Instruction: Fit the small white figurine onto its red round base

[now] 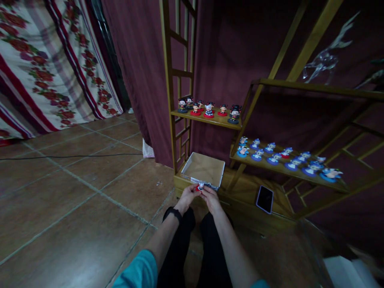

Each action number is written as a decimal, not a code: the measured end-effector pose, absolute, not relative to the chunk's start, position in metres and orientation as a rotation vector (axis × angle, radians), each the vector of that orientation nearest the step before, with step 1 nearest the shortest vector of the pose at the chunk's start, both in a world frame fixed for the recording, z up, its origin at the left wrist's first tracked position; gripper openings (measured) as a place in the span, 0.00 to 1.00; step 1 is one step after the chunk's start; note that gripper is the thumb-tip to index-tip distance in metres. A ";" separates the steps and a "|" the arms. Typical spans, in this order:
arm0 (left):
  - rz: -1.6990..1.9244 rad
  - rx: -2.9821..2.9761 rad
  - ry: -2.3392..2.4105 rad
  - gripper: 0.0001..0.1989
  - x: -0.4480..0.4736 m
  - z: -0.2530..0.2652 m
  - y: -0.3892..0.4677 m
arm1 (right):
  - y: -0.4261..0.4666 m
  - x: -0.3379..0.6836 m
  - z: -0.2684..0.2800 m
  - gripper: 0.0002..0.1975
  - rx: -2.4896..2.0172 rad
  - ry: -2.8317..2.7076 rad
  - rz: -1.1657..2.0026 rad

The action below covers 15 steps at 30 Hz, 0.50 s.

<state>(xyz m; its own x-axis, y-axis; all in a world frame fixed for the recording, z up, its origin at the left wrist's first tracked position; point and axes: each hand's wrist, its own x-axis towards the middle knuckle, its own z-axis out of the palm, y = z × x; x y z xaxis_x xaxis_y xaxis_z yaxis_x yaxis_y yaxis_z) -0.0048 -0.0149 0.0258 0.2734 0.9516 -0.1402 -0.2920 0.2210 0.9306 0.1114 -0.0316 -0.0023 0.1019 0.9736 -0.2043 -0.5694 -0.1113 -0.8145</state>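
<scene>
A small figurine [201,185] with a pale top and red on its base is held between both hands, just in front of an open cardboard box [204,168]. My left hand [189,195] pinches it from the left, and my right hand [211,197] closes on its right side. On the upper shelf [207,121] behind the box stand several figurines, mostly dark-haired, on red or dark bases. The lower shelf [288,171] on the right carries two rows of blue-and-white figurines, one with a red base.
A phone or tablet [265,199] lies on the cabinet's low ledge. A clear deer-shaped ornament [322,60] stands on the top right shelf. Wooden posts [169,80] frame the shelves. A black cable [72,156] crosses the tiled floor [75,216]; a white box [345,272] sits at lower right.
</scene>
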 end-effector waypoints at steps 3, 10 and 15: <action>1.028 0.939 0.869 0.20 -0.005 0.026 -0.015 | -0.031 0.110 -0.001 0.16 -0.943 -0.545 1.431; 1.043 0.895 0.893 0.23 -0.007 0.026 -0.015 | -0.033 0.109 0.006 0.16 -0.939 -0.610 1.458; 1.029 0.905 0.913 0.19 -0.008 0.025 -0.016 | -0.036 0.108 0.007 0.17 -0.979 -0.572 1.428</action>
<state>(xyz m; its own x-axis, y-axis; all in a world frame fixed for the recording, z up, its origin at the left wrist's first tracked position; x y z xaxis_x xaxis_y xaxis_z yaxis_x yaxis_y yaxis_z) -0.0078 -0.0165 0.0252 0.2489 0.9510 -0.1835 -0.2952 0.2549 0.9208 0.1079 -0.0357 0.0066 0.1106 0.9688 -0.2220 -0.5477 -0.1269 -0.8270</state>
